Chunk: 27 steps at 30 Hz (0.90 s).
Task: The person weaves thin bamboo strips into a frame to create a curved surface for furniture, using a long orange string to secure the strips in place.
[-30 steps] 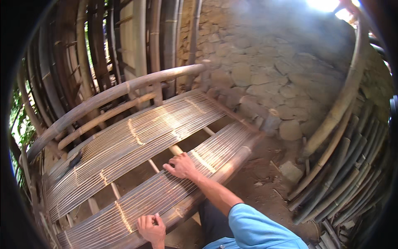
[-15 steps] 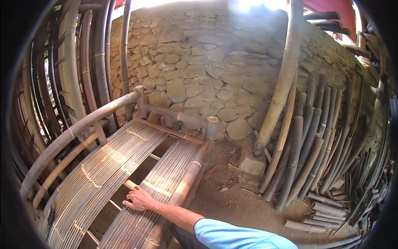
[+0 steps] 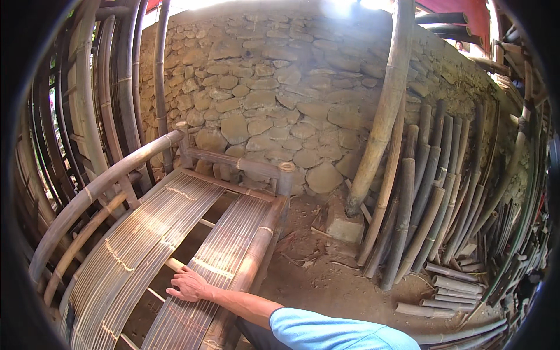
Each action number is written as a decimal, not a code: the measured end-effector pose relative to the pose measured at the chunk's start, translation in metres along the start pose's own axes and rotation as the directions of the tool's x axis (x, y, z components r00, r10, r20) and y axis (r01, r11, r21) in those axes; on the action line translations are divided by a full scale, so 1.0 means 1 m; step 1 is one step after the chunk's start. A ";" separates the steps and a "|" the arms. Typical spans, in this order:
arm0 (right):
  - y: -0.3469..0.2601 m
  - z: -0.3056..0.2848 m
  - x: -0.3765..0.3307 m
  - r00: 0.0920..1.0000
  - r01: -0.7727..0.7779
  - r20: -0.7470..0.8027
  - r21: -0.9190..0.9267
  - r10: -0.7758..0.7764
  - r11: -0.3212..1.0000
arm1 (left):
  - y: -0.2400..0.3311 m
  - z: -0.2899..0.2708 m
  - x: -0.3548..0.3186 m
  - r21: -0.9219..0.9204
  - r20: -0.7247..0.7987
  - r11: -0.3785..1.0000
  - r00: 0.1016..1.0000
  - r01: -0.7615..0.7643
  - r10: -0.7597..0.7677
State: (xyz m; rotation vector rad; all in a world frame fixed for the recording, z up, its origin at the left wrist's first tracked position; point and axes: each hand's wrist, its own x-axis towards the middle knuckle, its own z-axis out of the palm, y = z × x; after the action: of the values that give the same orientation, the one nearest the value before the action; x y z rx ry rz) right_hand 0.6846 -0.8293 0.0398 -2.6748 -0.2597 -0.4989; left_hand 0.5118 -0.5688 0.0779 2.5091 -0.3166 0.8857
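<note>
My right hand (image 3: 189, 284) rests palm down on the narrower slatted bamboo panel (image 3: 227, 245) of a bench seat. Its fingers are spread and bent a little over the panel's left edge, and nothing shows in them. Just beyond the fingertips, a pale bamboo crosspiece (image 3: 174, 264) spans the gap between this panel and the wider slatted panel (image 3: 134, 239) on the left. Light cord lines run across both panels. My forearm crosses the thick front rail (image 3: 256, 242) of the bench from a light blue sleeve (image 3: 332, 329). My left hand is not in view.
A curved bamboo armrest (image 3: 105, 169) borders the bench on the left. A stone wall (image 3: 262, 99) stands behind it. At the right, a leaning bamboo post (image 3: 382, 111) meets a concrete block (image 3: 344, 224), beside several propped bamboo poles (image 3: 431, 192). Cut bamboo pieces (image 3: 452, 294) lie on the ground.
The view has turned slightly right, so the scene sits farther left. My right hand stays at about the same place on the narrower panel, fingers still spread.
</note>
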 end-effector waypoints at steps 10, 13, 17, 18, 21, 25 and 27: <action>-0.001 0.002 0.003 1.000 -0.002 0.021 0.025 0.001 1.000 | -0.007 0.008 0.000 -0.015 0.026 1.000 0.999 0.025 -0.025; 0.000 0.001 0.002 1.000 -0.005 0.010 0.025 0.004 1.000 | -0.009 0.010 -0.002 0.016 0.024 1.000 0.999 0.027 -0.028; -0.003 -0.002 0.004 1.000 -0.002 0.029 0.033 0.001 0.999 | -0.015 0.013 -0.006 0.018 0.084 0.997 0.993 0.079 -0.080; -0.003 -0.002 0.005 1.000 -0.006 0.031 0.034 0.005 0.999 | -0.016 0.014 -0.007 0.027 0.096 0.996 0.991 0.087 -0.090; -0.001 -0.002 0.004 1.000 0.013 -0.001 0.028 -0.013 1.000 | -0.014 0.012 -0.005 0.035 0.105 0.997 0.992 0.073 -0.076; 0.000 0.000 0.004 1.000 0.019 -0.018 0.033 -0.018 0.999 | -0.011 0.010 0.001 0.016 0.090 0.998 0.994 0.064 -0.065; 0.001 0.001 0.004 1.000 0.009 -0.018 0.038 -0.009 0.999 | -0.009 0.010 0.002 0.019 0.116 0.997 0.990 0.080 -0.081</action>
State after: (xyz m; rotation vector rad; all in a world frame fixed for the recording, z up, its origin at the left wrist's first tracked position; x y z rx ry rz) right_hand 0.6885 -0.8300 0.0403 -2.6320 -0.2735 -0.5146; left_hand 0.5219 -0.5658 0.0693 2.5727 -0.2456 0.7135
